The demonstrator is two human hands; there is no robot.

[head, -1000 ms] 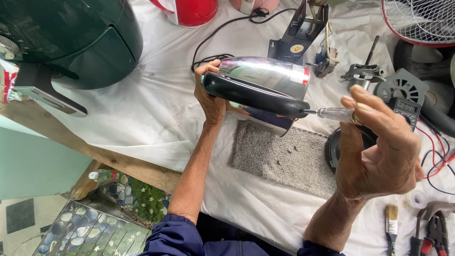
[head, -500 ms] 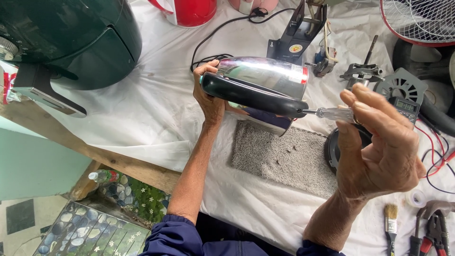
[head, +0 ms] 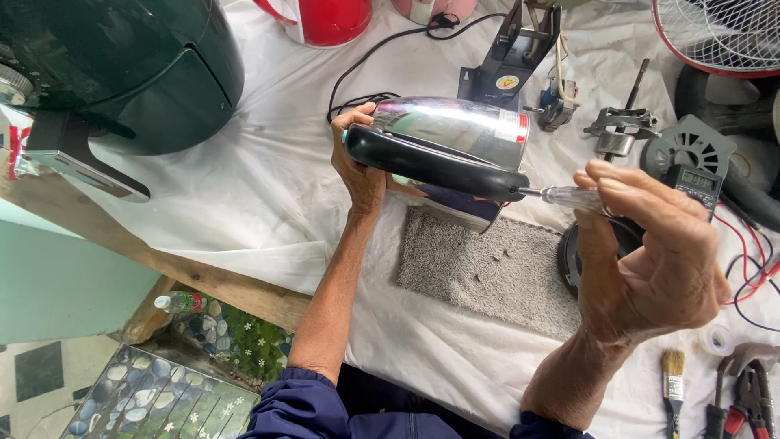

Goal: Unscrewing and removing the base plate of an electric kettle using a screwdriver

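A shiny steel electric kettle [head: 455, 134] with a black handle [head: 431, 162] lies on its side above the table. My left hand [head: 357, 167] grips it at the lid end. My right hand [head: 650, 260] holds a screwdriver with a clear handle [head: 573, 197], its tip set into the base end of the black handle. Under the kettle lies a grey carpet mat [head: 487, 272] on the white cloth [head: 268, 187].
A dark green appliance [head: 114, 65] stands at the left, a red kettle [head: 321, 16] at the back. A fan guard [head: 719, 32], multimeter [head: 695, 183] with red leads, black round base [head: 569, 256], brush [head: 673, 386] and pliers [head: 751, 398] crowd the right.
My right hand has shifted slightly on the screwdriver, its fingers turning around the handle. The kettle and my left hand stay nearly in place.
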